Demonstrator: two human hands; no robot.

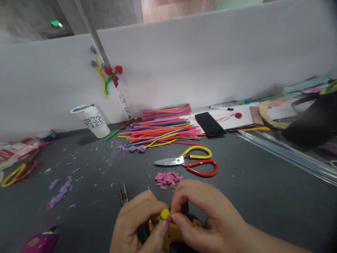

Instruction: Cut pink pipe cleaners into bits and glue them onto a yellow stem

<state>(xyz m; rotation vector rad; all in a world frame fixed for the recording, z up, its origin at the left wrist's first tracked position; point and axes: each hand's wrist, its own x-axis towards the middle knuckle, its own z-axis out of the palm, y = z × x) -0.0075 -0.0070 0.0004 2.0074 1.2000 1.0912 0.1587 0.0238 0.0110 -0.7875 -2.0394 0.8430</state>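
Note:
At the bottom centre, my left hand point(142, 221) pinches a small fuzzy yellow piece point(165, 214) between thumb and fingers. My right hand point(202, 214) is closed beside it, thumb and forefinger together on a small pink piece point(169, 218) that touches the yellow one. Beneath both hands lies a yellow tool point(173, 233), partly hidden by them. Just beyond my hands is a pile of pink cut pieces point(169, 179). Scissors with yellow and red handles point(201, 168) lie past the pile, blades to the left. Pliers point(123, 195) stick out beside my left hand.
Colourful pipe cleaners point(163, 128) lie at the back, near a phone point(210, 124) and a white cup point(92, 121). Purple scraps point(60, 192) and another pair of scissors point(19, 174) are at left. Clear rods point(289, 156) and a dark object point(310, 119) are at right.

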